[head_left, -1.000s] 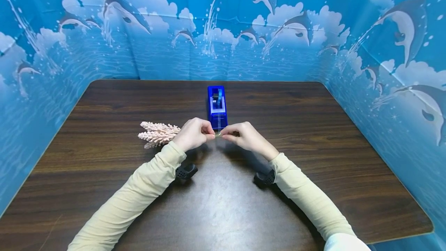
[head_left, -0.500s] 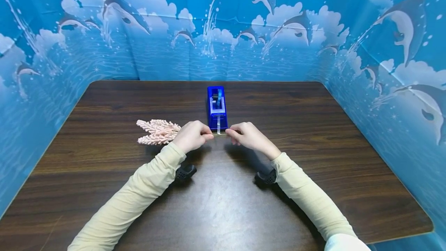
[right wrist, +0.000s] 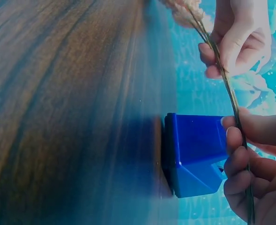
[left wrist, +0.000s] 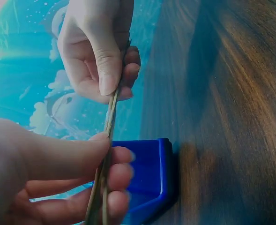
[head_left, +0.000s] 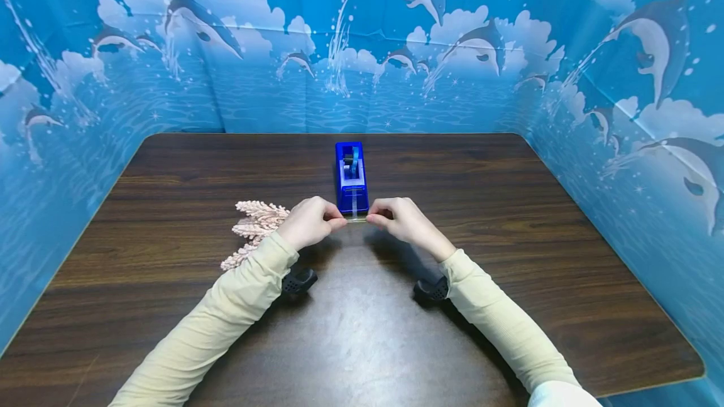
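Pale pink flower sprigs point(head_left: 257, 222) on thin stems point(head_left: 356, 220) lie sideways in both hands, heads to the left. My left hand point(head_left: 308, 222) pinches the stems between thumb and fingers, close to the flower heads. A short way to the right, my right hand point(head_left: 398, 218) pinches the same stems nearer their ends. Between the hands, a clear tape strip point(head_left: 354, 203) runs from the blue tape dispenser point(head_left: 342, 198) down to the stems. The right wrist view shows the stems point(right wrist: 229, 91) as a thin bundle across both hands' fingertips.
The dark wood table point(head_left: 509, 206) extends around the hands. A blue dolphin-print cloth point(head_left: 249, 93) hangs behind and beside it. Black wrist devices, one on the left point(head_left: 300, 281) and one on the right point(head_left: 432, 289), sit below the sleeves.
My right hand has shifted slightly right, widening the gap between the hands. The flower heads have turned and now fan out lower, towards the left sleeve. The dispenser stays in place.
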`<action>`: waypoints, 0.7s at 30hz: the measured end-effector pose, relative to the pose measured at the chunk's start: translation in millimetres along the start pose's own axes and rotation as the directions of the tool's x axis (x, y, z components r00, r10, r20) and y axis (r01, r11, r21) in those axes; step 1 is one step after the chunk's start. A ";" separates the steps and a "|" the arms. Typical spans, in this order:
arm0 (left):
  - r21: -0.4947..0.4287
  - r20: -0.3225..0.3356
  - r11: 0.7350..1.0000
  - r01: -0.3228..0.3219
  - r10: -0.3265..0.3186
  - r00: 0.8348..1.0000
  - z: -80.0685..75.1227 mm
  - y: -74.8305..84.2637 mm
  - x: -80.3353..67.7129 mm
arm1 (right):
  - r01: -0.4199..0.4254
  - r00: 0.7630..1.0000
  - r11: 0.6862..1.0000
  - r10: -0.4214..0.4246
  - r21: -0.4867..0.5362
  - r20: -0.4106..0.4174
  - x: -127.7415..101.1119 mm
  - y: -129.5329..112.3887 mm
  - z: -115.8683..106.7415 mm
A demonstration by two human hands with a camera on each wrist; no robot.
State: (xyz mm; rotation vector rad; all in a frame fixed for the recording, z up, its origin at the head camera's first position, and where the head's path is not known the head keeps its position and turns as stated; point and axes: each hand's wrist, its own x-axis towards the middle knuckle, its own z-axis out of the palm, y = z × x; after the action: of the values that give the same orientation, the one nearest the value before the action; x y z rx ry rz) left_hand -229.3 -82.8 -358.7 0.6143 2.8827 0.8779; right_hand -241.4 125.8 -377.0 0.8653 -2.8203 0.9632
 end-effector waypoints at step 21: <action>0.078 -0.141 0.997 -0.031 0.042 0.989 8.4 4.3 -0.3 | -0.009 1.000 1.000 0.009 0.008 -0.004 0.8 6.7 2.2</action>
State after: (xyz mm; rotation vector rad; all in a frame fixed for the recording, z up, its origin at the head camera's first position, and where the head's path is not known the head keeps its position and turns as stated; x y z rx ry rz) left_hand -226.1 -75.3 -363.4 0.6380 3.0535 0.8547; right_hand -245.3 128.5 -382.3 0.8514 -2.8212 0.9769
